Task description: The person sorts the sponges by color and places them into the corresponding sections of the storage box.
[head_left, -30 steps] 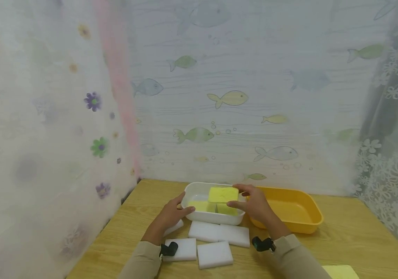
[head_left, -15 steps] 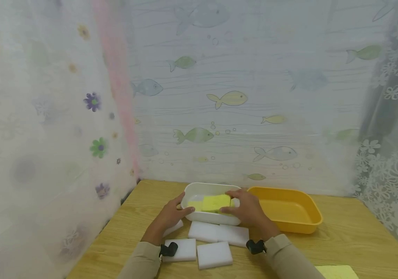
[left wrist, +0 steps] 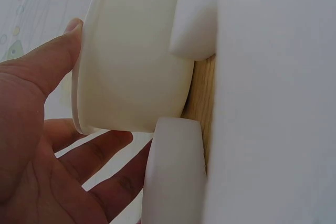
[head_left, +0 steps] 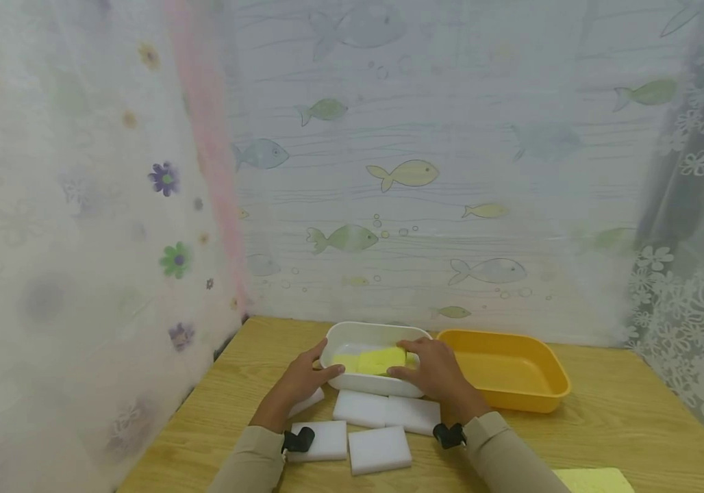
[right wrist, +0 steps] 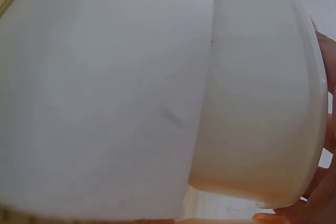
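In the head view, a white plastic basin [head_left: 376,387] stands on the wooden table with yellow sponges in it. My right hand [head_left: 435,366] reaches over its right end and holds a yellow sponge [head_left: 381,360] between thumb and fingers, low inside the basin. Another yellow sponge [head_left: 346,361] lies just left of it. My left hand [head_left: 299,376] holds the basin's left end, thumb on the near rim and fingers around the outside. The left wrist view shows that thumb [left wrist: 73,27] against the rim. In the right wrist view the basin wall hides the held sponge.
Several white sponge blocks [head_left: 379,450] lie in front of the basin. A yellow-orange basin [head_left: 531,400] stands at its right. One more yellow sponge [head_left: 595,481] lies at the table's near right. Behind the table hangs a fish-patterned curtain [head_left: 407,205].
My right hand has lowered the yellow sponge into the white basin and slightly left, where it now sits beside the other. My left hand has stayed on the basin's left end.
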### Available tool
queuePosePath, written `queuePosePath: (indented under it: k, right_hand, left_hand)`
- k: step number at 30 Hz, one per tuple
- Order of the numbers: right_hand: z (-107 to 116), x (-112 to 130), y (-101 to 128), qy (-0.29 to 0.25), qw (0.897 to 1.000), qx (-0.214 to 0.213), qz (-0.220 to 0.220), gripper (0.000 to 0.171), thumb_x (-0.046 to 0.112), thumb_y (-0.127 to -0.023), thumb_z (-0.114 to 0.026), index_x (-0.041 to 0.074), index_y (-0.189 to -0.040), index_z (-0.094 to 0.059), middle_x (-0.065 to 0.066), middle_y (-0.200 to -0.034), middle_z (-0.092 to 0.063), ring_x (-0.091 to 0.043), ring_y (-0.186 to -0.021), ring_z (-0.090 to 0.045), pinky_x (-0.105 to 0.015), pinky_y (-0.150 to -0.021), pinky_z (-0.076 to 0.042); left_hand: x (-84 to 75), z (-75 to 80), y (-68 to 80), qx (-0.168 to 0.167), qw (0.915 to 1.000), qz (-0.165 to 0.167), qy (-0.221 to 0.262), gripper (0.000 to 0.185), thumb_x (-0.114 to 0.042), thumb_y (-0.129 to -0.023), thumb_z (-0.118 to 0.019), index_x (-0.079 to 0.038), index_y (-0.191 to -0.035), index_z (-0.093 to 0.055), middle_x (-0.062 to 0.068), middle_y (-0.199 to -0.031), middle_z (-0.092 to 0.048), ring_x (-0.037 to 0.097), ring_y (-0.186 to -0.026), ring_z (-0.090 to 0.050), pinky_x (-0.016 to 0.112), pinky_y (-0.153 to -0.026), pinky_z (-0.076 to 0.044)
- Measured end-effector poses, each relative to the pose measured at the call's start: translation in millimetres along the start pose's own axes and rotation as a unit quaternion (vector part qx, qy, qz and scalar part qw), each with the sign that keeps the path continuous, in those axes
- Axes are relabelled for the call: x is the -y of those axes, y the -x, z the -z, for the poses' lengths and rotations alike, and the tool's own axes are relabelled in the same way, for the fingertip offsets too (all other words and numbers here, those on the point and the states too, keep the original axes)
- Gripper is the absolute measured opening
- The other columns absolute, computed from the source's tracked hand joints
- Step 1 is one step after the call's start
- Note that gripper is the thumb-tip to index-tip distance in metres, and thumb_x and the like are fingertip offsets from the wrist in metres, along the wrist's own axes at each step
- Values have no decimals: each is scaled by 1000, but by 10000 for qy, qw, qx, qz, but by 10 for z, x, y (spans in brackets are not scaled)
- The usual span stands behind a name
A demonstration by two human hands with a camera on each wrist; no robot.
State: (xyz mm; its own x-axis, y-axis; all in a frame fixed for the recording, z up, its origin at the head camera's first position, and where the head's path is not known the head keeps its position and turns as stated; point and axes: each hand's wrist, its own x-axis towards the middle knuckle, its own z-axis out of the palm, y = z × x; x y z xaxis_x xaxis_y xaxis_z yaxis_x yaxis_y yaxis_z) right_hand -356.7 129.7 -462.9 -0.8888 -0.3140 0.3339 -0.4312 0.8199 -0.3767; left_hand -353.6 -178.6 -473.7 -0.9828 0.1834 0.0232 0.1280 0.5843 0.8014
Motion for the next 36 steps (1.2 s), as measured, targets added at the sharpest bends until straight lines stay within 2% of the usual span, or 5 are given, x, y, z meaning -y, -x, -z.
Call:
queuePosePath:
  k: [9,18,26,33,36]
  right_hand:
    - [-27,-18,-9,23,9998,80,-175,70,65,-85,-75,18,-137,-69,-7,-136,-66,-33,-129,-58,-64,-111,-37]
    - [-19,-23,-12,56,9994,151,-301,70,67,-85,-75,18,-135,-70,-6,-137,-65,-35,-132,-55,-77,-112,-28]
    - [-23,-14,-19,99,9991,193,-351,71,66,-85,-75,16,-136,-69,-8,-138,-64,-35,-132,-55,-76,-112,-29]
    - [-41,-30,-28,57,9990,188,-401,72,68,-85,-74,16,-135,-69,-7,-138,-64,-35,-133,-54,-77,-114,-25]
    - [-50,-30,-27,79,9990,169,-407,72,67,-85,-74,16,-135,-69,-7,-138,-64,-34,-132,-55,-73,-113,-30]
  left_hand:
    - [-14,-5,9,-3,10000,-10,-50,94,-57,-93,-71,-18,-166,-25,17,-168,-31,45,-148,-40,65,-115,-37]
    - [-15,-9,7,-34,9999,-87,-52,94,-56,-93,-72,-16,-165,-27,19,-167,-33,46,-147,-42,65,-114,-38]
    - [0,-11,8,-43,9999,-103,-54,95,-57,-93,-72,-16,-165,-27,19,-166,-33,46,-148,-40,65,-115,-37]
    - [-1,-9,9,-47,9999,-67,-92,95,-57,-92,-72,-16,-165,-27,19,-166,-33,45,-146,-43,64,-114,-38]
    - [-10,-5,13,-47,9999,-46,-102,95,-58,-92,-72,-17,-165,-27,18,-166,-34,45,-145,-44,64,-113,-39]
